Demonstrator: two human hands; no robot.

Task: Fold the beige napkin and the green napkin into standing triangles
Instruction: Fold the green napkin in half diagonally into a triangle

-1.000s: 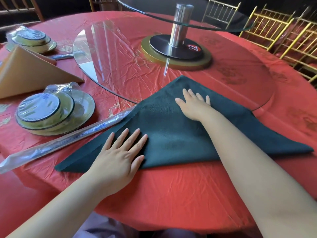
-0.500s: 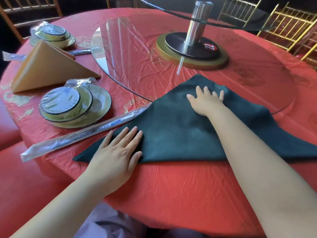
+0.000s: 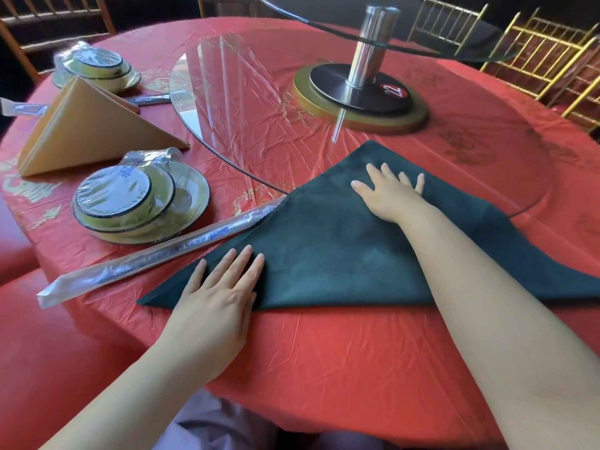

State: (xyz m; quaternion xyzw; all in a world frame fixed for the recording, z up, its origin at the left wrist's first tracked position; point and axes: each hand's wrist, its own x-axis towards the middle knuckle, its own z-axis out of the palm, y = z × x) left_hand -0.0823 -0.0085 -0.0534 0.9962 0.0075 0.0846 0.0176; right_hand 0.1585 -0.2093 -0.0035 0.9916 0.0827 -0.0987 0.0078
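Green napkin pressed flat on tabletop under both hands.

Folded into a dark, matte triangle: apex pointing away, overlapping the near rim of the turntable; long edge running left to right on its near side, right tip cut off by the frame. Left hand spread flat by the left tip, right hand flat just short of the apex, fingers straight, gripping nothing. Left of the turntable, beige napkin standing as a triangle, peak up. Near-left of the turntable, dishes stacked under plastic film, bowl on plates; wrapped chopsticks just nearer.
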